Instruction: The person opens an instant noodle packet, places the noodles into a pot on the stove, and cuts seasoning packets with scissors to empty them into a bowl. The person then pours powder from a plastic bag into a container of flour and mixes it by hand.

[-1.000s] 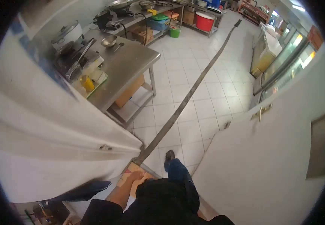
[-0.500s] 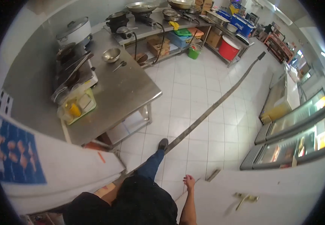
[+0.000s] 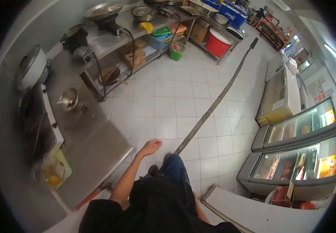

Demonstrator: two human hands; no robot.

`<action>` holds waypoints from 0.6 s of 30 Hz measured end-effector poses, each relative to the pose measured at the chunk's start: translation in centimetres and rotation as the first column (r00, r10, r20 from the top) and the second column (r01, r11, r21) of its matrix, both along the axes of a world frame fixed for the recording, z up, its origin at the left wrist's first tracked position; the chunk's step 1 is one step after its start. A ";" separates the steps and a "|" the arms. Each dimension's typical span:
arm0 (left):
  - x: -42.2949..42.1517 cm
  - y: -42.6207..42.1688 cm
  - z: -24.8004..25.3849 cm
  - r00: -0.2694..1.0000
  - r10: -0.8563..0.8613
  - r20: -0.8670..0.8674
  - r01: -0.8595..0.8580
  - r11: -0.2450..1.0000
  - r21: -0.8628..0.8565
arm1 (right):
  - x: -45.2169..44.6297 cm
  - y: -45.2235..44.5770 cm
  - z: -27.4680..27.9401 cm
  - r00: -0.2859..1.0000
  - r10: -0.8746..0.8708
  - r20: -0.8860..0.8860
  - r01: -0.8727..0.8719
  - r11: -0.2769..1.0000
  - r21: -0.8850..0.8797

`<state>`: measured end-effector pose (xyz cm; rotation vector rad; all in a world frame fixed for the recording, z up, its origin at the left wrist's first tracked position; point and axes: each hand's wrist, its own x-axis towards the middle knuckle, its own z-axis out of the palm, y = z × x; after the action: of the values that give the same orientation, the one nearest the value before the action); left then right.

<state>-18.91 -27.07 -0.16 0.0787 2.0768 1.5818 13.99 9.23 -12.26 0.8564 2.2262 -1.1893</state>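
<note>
My left hand (image 3: 152,147) is held out in front of my body over the tiled floor, to the right of the steel table's corner. Its fingers are loosely curled together, and no object shows in them. The nearest thing is the steel table (image 3: 104,149), apart from the hand. Of my right arm only a strip of forearm (image 3: 202,211) shows beside my dark clothing; the fingers are hidden. A metal bowl (image 3: 69,99) and a dark utensil (image 3: 82,113) lie on the table. A light green tray (image 3: 64,165) with a blurred yellow item stands near its left end.
A long dark strip (image 3: 214,105) runs along the tiled floor (image 3: 164,105). Glass-doored fridges (image 3: 292,163) line the right side. A white panel (image 3: 253,211) edges the lower right. A burner counter (image 3: 113,37), green bucket (image 3: 177,52) and red tub (image 3: 217,44) stand farther back.
My body has moved forward past the white door with the handle. My left hand has come into view, while my right hand has dropped back beside my body. The table is nearer.
</note>
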 end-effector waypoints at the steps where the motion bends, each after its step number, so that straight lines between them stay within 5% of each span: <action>1: -2.6 0.8 -0.1 0.998 0.058 -0.031 -0.056 0.996 0.073 | -2.0 0.7 -0.6 0.999 0.040 0.031 -0.040 0.999 0.013; 4: -10.4 1.4 -0.9 0.984 0.164 0.072 -0.174 0.970 0.171 | -9.5 3.0 -2.6 0.977 0.188 0.098 -0.192 0.981 0.027; 8: -15.4 -1.4 -10.4 0.790 0.435 0.432 -0.474 0.880 -0.018 | -24.5 7.6 -6.1 0.886 0.461 0.059 -0.464 0.883 0.069; 9: -14.5 -2.7 -13.8 0.794 0.507 0.335 -0.459 0.862 -0.215 | -29.3 8.4 -6.8 0.851 0.525 0.037 -0.525 0.844 0.107; 10: -13.0 -5.1 -19.6 0.935 0.311 0.171 -0.169 0.815 -0.554 | -34.6 8.5 -5.9 0.869 0.488 0.081 -0.494 0.857 0.147; 11: -11.9 -5.9 -19.2 0.869 0.410 0.276 -0.162 0.763 -0.626 | -39.5 8.2 -4.8 0.884 0.448 0.131 -0.466 0.866 0.182; 13: -8.0 -7.2 -20.8 0.909 0.415 -0.032 -0.353 0.726 -0.590 | -49.2 8.7 -4.1 0.961 0.231 0.152 -0.207 0.966 -0.158; 14: -7.8 -7.5 -20.7 0.897 0.430 -0.104 -0.411 0.721 -0.558 | -54.6 9.4 -5.8 0.915 0.397 0.067 -0.394 0.917 -0.053; 15: -8.0 -7.0 -18.1 0.917 0.367 -0.153 -0.378 0.684 -0.624 | -59.4 10.0 -7.6 0.834 0.552 0.005 -0.551 0.832 0.064; 16: -8.3 -6.2 -15.2 0.938 0.290 -0.189 -0.338 0.646 -0.684 | -65.3 8.9 -6.9 0.528 0.844 0.100 -0.804 0.457 0.381; 17: -7.3 -6.0 -18.8 0.971 0.169 -0.168 -0.232 0.509 -0.829 | -69.3 10.0 -11.4 0.454 0.874 -0.175 -0.690 0.469 0.551; 18: -9.3 -4.5 -15.8 0.991 0.050 -0.121 -0.131 0.336 -0.933 | -74.4 6.1 -2.9 0.790 0.598 -0.133 -0.537 0.780 0.322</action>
<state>-28.26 -31.58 -15.94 -0.4213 2.7618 0.1443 -60.40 15.37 -15.14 0.0788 2.6040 -0.7234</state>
